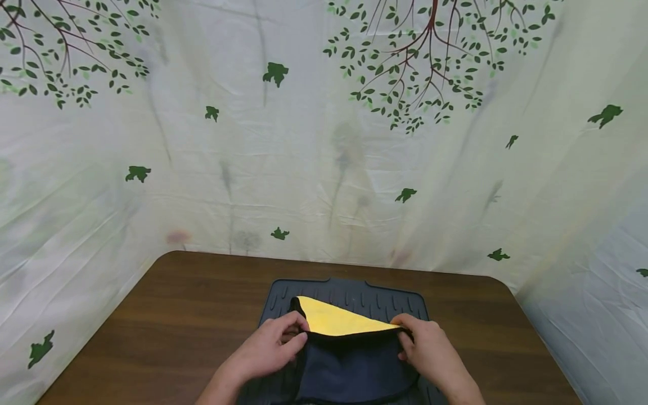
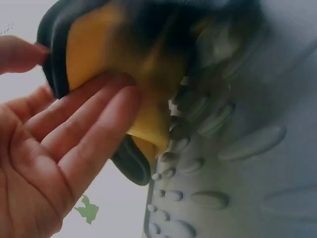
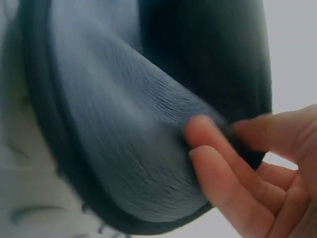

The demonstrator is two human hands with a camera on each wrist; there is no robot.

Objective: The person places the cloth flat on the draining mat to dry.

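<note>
Apparently midway, I pinch the black-edged, navy-and-yellow cloth (image 1: 354, 363) with left hand (image 1: 273, 346) and right hand (image 1: 430, 346) over the ribbed dark-grey mat (image 1: 395, 302); it looks part-folded, not yet flat.

No lettering, label, brand or number can be read in any view.

the cloth (image 1: 356, 365) is over the mat (image 1: 349, 290) on the table (image 1: 192, 315), between left hand (image 1: 273, 346) and right hand (image 1: 430, 346), with the sheet (image 1: 304, 152) behind.

The cloth (image 1: 354, 360) is yellow and navy — edged in black.
</note>
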